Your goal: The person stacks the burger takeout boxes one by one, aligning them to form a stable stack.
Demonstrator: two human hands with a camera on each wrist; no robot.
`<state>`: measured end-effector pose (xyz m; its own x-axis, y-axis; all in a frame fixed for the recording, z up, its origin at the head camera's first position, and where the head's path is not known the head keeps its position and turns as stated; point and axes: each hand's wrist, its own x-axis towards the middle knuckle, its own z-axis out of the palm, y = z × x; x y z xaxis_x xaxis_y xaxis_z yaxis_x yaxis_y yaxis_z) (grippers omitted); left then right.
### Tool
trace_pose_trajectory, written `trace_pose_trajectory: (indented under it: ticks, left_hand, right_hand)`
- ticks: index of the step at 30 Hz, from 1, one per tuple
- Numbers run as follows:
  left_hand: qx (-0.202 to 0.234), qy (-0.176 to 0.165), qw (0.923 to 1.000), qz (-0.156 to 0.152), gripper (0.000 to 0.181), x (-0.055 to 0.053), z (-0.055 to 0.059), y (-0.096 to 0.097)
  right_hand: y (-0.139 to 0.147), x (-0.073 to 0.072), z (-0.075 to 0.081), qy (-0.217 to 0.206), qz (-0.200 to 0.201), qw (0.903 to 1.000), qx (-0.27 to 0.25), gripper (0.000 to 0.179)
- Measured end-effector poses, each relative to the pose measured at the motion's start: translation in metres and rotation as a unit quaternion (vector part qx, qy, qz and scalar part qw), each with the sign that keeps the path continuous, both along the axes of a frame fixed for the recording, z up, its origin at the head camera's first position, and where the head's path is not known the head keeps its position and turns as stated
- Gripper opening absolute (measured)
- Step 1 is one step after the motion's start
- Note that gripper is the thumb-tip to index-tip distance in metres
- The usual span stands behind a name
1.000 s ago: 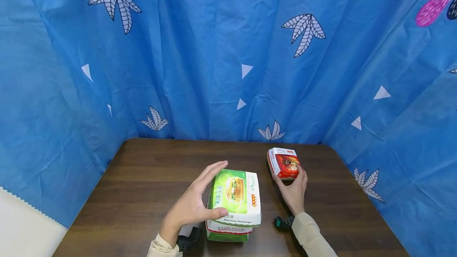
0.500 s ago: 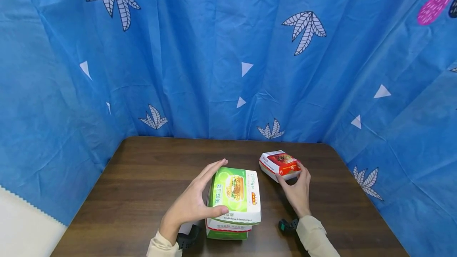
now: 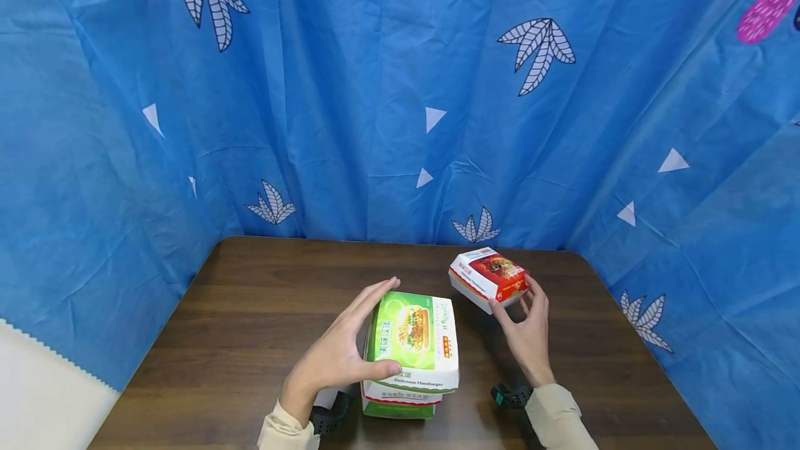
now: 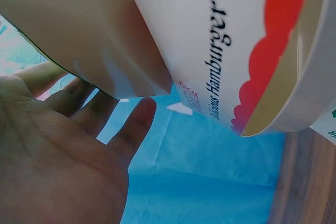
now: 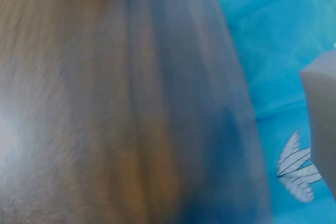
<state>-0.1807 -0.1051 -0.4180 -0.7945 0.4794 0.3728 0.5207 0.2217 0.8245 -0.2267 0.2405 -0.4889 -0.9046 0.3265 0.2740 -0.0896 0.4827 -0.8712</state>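
My left hand holds the top box of a stack, a green and white hamburger box, its thumb at the near edge and its fingers along the far side. Under it sits a white hamburger box with red scalloped trim, over another box with a green lower side. To the right, my right hand grips a red and white hamburger box by its near right corner, thumb in front and fingers at the right side. That box is tilted. In the right wrist view, the hand is not visible.
A dark brown wooden table lies beneath everything. A blue patterned curtain hangs along its back and sides. A white surface shows at the lower left.
My right hand has turned the red and white box and raised it, shifting the box slightly left while the wrist moved right. The left hand and the stack stay in place.
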Motion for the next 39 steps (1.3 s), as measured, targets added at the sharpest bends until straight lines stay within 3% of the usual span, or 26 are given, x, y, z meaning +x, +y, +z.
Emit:
trace_pose_trajectory:
  ticks: [11,17,23,27,39]
  left_hand:
    - [0.003,-0.015,0.9999,0.003,0.107,0.0,-0.002,0.0]
    - [0.005,-0.009,0.9999,0.001,0.109,-0.001,-0.001,0.0]
    - [0.018,-0.008,0.9998,-0.007,0.119,-0.002,0.0,-0.001]
    - [0.021,-0.019,0.9996,-0.006,0.119,-0.003,-0.001,-0.001]
    - [0.028,-0.03,0.9992,-0.006,0.119,-0.002,-0.004,-0.002]
  right_hand:
    - [-0.011,0.021,0.04,0.074,0.077,0.9936,-0.038,0.082]
    - [-0.02,0.033,0.062,0.133,0.134,0.9794,-0.071,0.082]
    - [-0.029,0.044,0.08,0.163,0.184,0.9622,-0.118,0.081]
    - [-0.036,0.051,0.087,0.168,0.218,0.9511,-0.14,0.082]
    - [-0.054,0.066,0.09,0.164,0.319,0.9249,-0.127,0.083]
